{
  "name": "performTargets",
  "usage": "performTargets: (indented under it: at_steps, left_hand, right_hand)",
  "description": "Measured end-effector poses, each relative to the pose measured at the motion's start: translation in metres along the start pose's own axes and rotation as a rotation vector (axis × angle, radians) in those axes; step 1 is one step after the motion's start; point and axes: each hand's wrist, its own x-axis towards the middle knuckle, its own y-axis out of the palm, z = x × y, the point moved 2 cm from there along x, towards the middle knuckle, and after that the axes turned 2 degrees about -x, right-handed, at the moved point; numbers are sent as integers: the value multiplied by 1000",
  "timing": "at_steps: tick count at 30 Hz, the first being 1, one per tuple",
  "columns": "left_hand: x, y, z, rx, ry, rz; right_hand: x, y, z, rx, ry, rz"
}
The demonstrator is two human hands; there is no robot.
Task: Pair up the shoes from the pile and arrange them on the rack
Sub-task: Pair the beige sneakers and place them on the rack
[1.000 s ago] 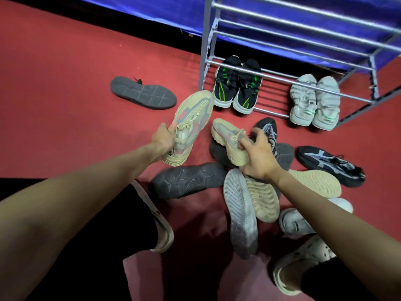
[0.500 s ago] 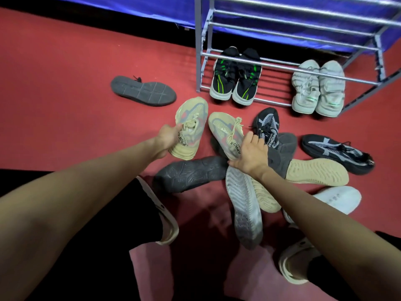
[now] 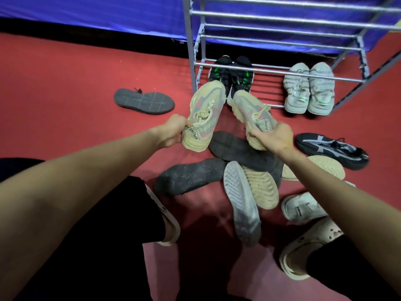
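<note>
Two matching beige sneakers, left sneaker [image 3: 205, 116] and right sneaker [image 3: 253, 117], are now lifted clear of the pile [image 3: 245, 168], each clenched by one hand, left hand [image 3: 173, 132], right hand [image 3: 274, 137], and carried toward the rack [image 3: 280, 74].

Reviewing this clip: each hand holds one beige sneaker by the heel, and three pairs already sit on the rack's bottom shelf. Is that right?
Not quite. The head view shows two pairs on the rack's bottom shelf, not three: the black-and-green pair and the pale grey pair. The rest holds: the left hand and the right hand each hold one beige sneaker by the heel.
</note>
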Motion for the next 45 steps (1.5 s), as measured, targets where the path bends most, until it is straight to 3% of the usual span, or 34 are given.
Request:
performTargets:
  at_steps: [4, 9, 22, 26, 45]
  left_hand:
    - [-2, 18, -31, -82, 98, -21]
    - [6, 39, -74, -107, 156, -50]
    - [127, 31, -146, -128, 275, -225]
    - [163, 31, -167, -23, 343, -267]
    - [234, 31, -178, 34, 343, -321]
  right_hand:
    - [4, -38, 1, 154, -125, -167]
    - [31, -55, 12, 210, -87, -175]
    - [151, -9, 78, 181, -7, -243]
    - [187, 5, 103, 204, -16, -276]
    - [215, 55, 134, 258, 94, -307]
